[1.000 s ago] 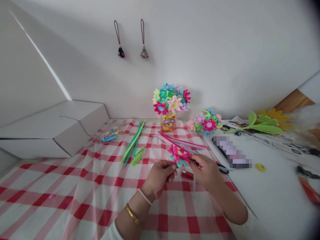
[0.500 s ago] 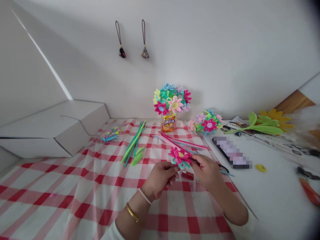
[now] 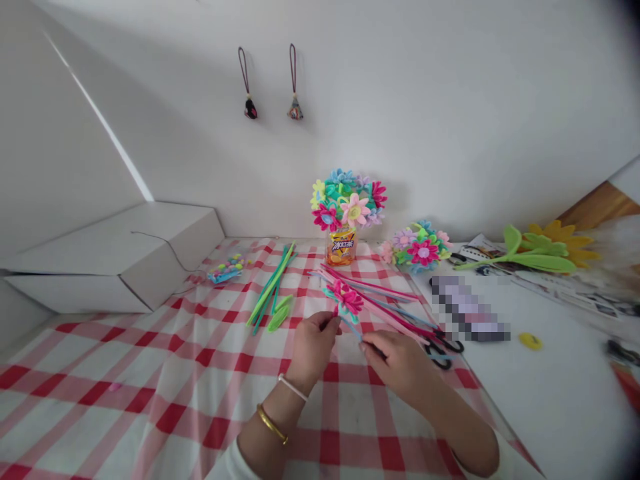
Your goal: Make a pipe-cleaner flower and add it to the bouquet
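The pink flower (image 3: 349,297) is held above the checked cloth (image 3: 200,400), the left hand (image 3: 311,341) pinching it from beneath and the right hand (image 3: 397,360) a blue stem (image 3: 354,329); uneven pulling between them could bend the stem or loosen the flower.

Pink flower (image 3: 347,298): fuzzy, matt. Tablecloth (image 3: 200,390): creased cloth. Bangle (image 3: 271,425): glossy metal. White box (image 3: 90,247): smooth, matt, cardboard-like.

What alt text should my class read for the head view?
A person's left hand holds a fuzzy pink flower while the right hand pinches a thin blue stem. Behind, a colourful bouquet stands in a container on a red-and-white checked cloth.
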Demonstrator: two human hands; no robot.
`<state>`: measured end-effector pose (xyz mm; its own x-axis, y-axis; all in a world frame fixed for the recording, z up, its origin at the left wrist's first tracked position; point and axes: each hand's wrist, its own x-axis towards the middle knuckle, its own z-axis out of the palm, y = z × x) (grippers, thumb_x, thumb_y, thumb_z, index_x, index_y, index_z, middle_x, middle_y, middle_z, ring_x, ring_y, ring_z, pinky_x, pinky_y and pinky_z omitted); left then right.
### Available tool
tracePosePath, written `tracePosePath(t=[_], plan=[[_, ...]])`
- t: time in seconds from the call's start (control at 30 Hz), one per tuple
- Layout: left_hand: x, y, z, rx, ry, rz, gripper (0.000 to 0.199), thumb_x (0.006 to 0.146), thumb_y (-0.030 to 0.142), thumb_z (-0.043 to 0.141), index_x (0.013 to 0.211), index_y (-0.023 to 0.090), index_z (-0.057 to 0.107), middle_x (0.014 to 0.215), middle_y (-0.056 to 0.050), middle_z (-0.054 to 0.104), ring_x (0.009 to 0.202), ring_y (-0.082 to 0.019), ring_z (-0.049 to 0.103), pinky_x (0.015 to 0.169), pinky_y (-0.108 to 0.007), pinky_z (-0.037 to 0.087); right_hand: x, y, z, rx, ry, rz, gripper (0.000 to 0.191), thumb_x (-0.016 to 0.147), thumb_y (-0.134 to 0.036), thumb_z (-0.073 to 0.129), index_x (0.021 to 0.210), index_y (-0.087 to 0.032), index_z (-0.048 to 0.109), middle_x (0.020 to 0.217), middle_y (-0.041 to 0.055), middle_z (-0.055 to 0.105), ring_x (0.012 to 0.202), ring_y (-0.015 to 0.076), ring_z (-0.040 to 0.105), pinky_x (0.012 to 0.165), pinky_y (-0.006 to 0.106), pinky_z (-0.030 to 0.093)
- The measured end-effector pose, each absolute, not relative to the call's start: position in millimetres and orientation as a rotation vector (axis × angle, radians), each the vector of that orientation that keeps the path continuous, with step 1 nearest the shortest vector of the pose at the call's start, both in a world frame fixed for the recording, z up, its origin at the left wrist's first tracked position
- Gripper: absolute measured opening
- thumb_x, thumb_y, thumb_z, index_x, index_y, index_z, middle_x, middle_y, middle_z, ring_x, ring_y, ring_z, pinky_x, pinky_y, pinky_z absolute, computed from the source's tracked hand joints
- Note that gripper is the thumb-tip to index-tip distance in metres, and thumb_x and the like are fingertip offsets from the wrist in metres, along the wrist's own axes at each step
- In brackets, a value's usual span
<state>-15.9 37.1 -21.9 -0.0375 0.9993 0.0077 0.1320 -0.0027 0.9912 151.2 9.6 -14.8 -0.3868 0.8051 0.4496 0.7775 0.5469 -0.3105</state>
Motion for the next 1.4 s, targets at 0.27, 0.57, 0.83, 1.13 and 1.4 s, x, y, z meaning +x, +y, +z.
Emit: tracePosePath(t=[0.27, 0.57, 0.83, 1.13, 1.4], plan=[[-13.5, 31.7, -21.9, 2.035, 1.448, 1.159, 0.022, 0.087, 0.020, 0.044, 0.081, 0.015, 0.065, 0.071, -0.004, 0.065, 0.066, -0.015, 0.057, 0.062, -0.025, 0.040, 143.1, -2.7, -4.9, -1.119, -2.174, -0.212, 0.020, 0.087, -0.015, 0.042, 0.085, -0.014, 0.062, 0.064, 0.0041, 0.063, 0.058, 0.0161, 0.059, 0.054, 0.027, 0.038], [-13.1, 22.6, -20.8, 2.697, 1.364, 0.637, 0.019, 0.086, 0.012, 0.040, 0.089, 0.016, 0.058, 0.078, -0.005, 0.062, 0.064, -0.017, 0.056, 0.056, -0.027, 0.039, 151.6, -7.5, 9.5, -1.135, -2.188, -0.478, 0.017, 0.087, -0.014, 0.048, 0.081, -0.017, 0.063, 0.071, 0.0032, 0.063, 0.068, 0.0168, 0.056, 0.066, 0.030, 0.038], [-14.6, 13.3, -12.4, 2.659, 0.686, 0.847, 0.021, 0.085, 0.012, 0.043, 0.076, 0.016, 0.061, 0.066, -0.003, 0.060, 0.058, -0.013, 0.052, 0.052, -0.024, 0.033, 182.7, 14.0, 15.0, -1.229, -2.000, 0.248, 0.018, 0.086, -0.026, 0.051, 0.079, -0.019, 0.066, 0.077, 0.0039, 0.064, 0.074, 0.0164, 0.058, 0.068, 0.027, 0.044], [-14.9, 15.9, -13.1, 1.411, 0.769, 1.326, 0.017, 0.080, 0.024, 0.059, 0.067, 0.015, 0.065, 0.064, -0.001, 0.060, 0.061, -0.010, 0.051, 0.059, -0.021, 0.041, 172.9, 11.6, 5.7, -1.266, -1.939, 0.716, 0.023, 0.083, -0.028, 0.049, 0.067, -0.017, 0.062, 0.060, -0.0008, 0.059, 0.059, 0.0144, 0.054, 0.055, 0.023, 0.039], [-13.4, 29.7, -14.8, 0.962, 0.938, 1.248, 0.023, 0.074, 0.034, 0.062, 0.065, 0.013, 0.056, 0.048, 0.007, 0.042, 0.038, -0.002, 0.026, 0.038, -0.017, 0.016, 148.1, -1.1, -2.2, -1.362, -2.183, 0.299, 0.024, 0.088, -0.021, 0.041, 0.090, -0.019, 0.064, 0.078, 0.0037, 0.069, 0.069, 0.0166, 0.062, 0.061, 0.025, 0.041]])
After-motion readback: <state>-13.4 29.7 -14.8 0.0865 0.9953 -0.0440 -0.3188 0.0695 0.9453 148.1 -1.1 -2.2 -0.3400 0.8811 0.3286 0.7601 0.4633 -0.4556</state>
